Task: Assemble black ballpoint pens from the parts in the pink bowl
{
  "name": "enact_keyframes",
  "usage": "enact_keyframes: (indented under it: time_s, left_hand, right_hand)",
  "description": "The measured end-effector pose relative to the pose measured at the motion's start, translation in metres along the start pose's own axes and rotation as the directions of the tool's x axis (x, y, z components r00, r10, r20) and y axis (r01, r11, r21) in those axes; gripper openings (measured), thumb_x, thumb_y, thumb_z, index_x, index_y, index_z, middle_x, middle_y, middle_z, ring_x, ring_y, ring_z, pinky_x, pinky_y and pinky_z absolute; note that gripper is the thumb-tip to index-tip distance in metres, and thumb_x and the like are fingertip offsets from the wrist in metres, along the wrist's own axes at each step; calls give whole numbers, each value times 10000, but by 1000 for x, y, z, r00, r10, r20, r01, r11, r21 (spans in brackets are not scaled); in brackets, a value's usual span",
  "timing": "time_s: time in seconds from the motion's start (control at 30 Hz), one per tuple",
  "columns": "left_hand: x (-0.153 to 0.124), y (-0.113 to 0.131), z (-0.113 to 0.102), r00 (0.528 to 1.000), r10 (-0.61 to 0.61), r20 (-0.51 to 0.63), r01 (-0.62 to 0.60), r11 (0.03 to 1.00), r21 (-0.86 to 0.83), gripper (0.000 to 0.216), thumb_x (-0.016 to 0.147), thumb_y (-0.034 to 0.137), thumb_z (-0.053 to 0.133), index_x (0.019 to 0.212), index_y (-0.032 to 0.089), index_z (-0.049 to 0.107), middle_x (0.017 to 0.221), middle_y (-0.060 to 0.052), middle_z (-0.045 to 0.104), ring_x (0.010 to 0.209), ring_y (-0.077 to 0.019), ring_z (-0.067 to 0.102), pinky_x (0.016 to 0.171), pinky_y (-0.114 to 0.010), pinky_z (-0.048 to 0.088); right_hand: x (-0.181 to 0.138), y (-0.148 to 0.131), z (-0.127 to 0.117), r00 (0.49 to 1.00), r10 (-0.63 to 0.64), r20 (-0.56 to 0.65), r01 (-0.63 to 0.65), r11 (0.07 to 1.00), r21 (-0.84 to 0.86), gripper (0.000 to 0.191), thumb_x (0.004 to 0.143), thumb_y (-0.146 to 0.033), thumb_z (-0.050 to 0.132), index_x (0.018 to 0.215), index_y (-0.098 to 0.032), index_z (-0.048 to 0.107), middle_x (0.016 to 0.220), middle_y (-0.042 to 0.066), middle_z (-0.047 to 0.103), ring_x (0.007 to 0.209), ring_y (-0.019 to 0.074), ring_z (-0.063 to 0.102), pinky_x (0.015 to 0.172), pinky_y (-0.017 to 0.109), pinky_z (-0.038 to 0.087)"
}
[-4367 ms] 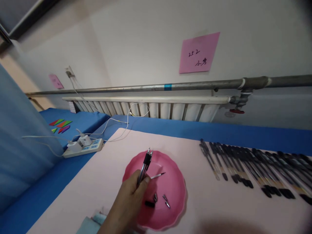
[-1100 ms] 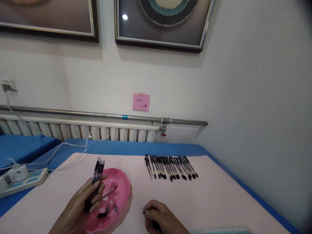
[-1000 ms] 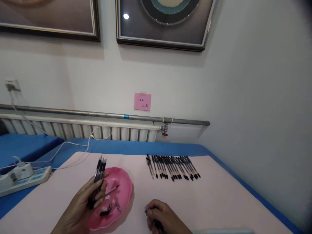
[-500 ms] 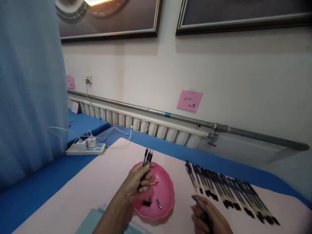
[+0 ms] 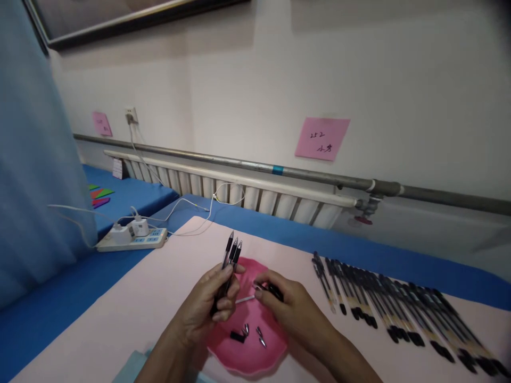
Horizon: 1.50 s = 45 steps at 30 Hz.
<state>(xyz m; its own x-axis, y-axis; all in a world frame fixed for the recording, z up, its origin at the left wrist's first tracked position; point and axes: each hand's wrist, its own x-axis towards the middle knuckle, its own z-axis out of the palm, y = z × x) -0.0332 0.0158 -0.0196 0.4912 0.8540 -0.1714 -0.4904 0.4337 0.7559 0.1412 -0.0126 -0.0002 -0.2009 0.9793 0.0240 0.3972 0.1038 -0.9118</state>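
Observation:
My left hand point(image 5: 215, 292) is closed around three pens point(image 5: 232, 249), their metal tips pointing up. Over the right side of a pink scalloped bowl point(image 5: 243, 368), my right hand point(image 5: 285, 300) pinches a black pen point(image 5: 274, 290); my fingers cover part of it. Inside the bowl lie several small silver cone-shaped pen tips point(image 5: 261, 336), a short black tube piece point(image 5: 237, 336) and a thin white stick point(image 5: 245, 300), partly hidden behind the hands. To the right, a row of pens point(image 5: 379, 298) with black ends lies side by side on the pink sheet point(image 5: 167, 298).
A white power strip point(image 5: 154, 239) with two plugged adapters and cables sits on the blue tabletop at left. Light-blue cloth point(image 5: 133, 367) lies by my left forearm. A radiator point(image 5: 251, 201) and pipe point(image 5: 223, 159) run along the wall. A blue curtain point(image 5: 27, 170) hangs at left.
My right hand has moved left and up with the black pen, from beside the row to over the bowl. My left hand still holds the three pens. The view has tilted down.

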Motion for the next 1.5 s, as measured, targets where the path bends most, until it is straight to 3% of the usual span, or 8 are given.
enact_keyframes:
  time_s: [0.1, 0.23, 0.4, 0.63, 0.9, 1.03, 1.3, 1.5]
  left_hand:
    - [-2, 1, 2, 999, -31, -33, 31, 1000, 3, 312, 832, 416, 534, 982, 144, 566, 575, 57, 435, 390, -4, 234, 332, -121, 120]
    - [-4, 2, 2, 998, -21, -65, 22, 1000, 14, 296, 838, 393, 533, 985, 139, 570, 569, 58, 431, 389, -3, 234, 331, -120, 120]
    - [-2, 1, 0, 999, 2, -46, 0, 1000, 31, 274, 832, 371, 549, 972, 137, 576, 569, 59, 431, 390, -1, 226, 332, -120, 125]
    - [0, -1, 2, 998, -12, -53, 15, 999, 46, 281, 819, 381, 569, 966, 141, 567, 555, 62, 436, 374, -4, 241, 324, -127, 114]
    - [2, -2, 1, 998, -8, -54, 13, 996, 86, 283, 818, 384, 570, 972, 146, 565, 555, 64, 432, 370, -2, 227, 328, -133, 115]
    - [0, 1, -1, 998, -4, -62, 10, 996, 90, 279, 807, 383, 584, 953, 146, 571, 566, 64, 429, 374, 1, 233, 331, -130, 115]
    - [0, 4, -2, 996, 5, -88, 4, 995, 103, 320, 798, 420, 579, 953, 141, 565, 579, 55, 462, 381, -1, 247, 334, -131, 130]
    - [0, 1, -1, 995, 27, -92, -12, 987, 158, 285, 759, 384, 627, 905, 161, 526, 556, 62, 482, 358, -2, 255, 325, -127, 125]
  right_hand:
    - [3, 10, 0, 990, -137, 26, 139, 949, -283, 140, 809, -166, 482, 850, -221, 605, 786, -16, 617, 726, 140, 535, 659, 244, 385]
    - [5, 22, 10, 980, -137, 146, 196, 800, -568, 139, 803, -147, 483, 823, -192, 613, 789, 23, 613, 694, 147, 536, 614, 235, 359]
    - [6, 33, 20, 965, -48, 257, 219, 684, -696, 165, 791, -136, 492, 841, -164, 647, 828, 67, 633, 693, 162, 571, 596, 236, 358]
    - [10, 40, 28, 975, -35, 218, 197, 585, -786, 262, 774, -84, 468, 955, -141, 648, 880, 115, 639, 689, 198, 571, 576, 276, 364]
    - [12, 32, 22, 953, -199, 228, 303, 620, -724, 226, 778, -91, 498, 921, -196, 638, 933, 69, 628, 854, 208, 541, 755, 328, 416]
    - [11, 21, 4, 954, -278, 108, 280, 705, -652, 215, 839, -131, 447, 949, -208, 615, 976, 64, 613, 903, 206, 534, 795, 342, 415]
    - [10, 9, -20, 988, -157, -14, 110, 753, -648, 232, 879, -191, 394, 927, -183, 621, 901, 67, 612, 839, 191, 548, 757, 320, 395]
    - [-2, 1, -9, 991, -56, 125, 124, 751, -648, 230, 766, -86, 439, 660, -197, 610, 654, -1, 630, 589, 129, 521, 596, 260, 320]
